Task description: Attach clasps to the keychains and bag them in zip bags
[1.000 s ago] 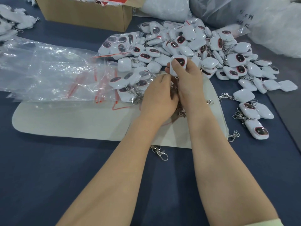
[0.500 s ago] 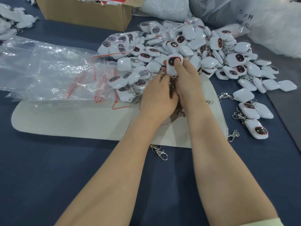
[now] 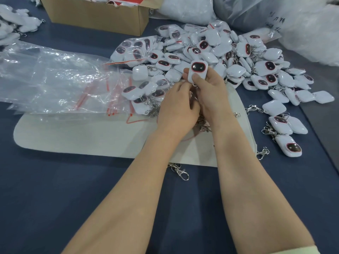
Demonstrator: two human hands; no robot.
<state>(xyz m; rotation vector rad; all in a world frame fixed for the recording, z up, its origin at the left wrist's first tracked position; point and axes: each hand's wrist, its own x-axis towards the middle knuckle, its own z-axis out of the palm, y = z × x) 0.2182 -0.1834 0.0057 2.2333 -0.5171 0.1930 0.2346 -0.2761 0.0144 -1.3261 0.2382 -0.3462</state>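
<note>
My right hand (image 3: 211,96) grips a white square keychain (image 3: 198,70) with a dark red-rimmed face, held upright above the pale mat (image 3: 82,136). My left hand (image 3: 177,109) is closed just below it, fingertips at the keychain's bottom edge; what they pinch is hidden between the hands. A heap of metal clasps (image 3: 203,125) lies under both hands. Behind them spreads a big pile of white keychains (image 3: 238,57). Empty zip bags (image 3: 55,83) with red seals lie to the left.
A cardboard box (image 3: 99,15) stands at the back. Bagged keychains (image 3: 135,50) lie beside the pile. Finished keychains with clasps (image 3: 282,129) sit at the right. One loose clasp (image 3: 180,171) lies on the blue cloth near the mat's front edge. Large plastic sacks (image 3: 302,24) fill the back right.
The keychain in my right hand has turned, its dark face now toward me, and shifted slightly left. My left hand has stayed close beneath it.
</note>
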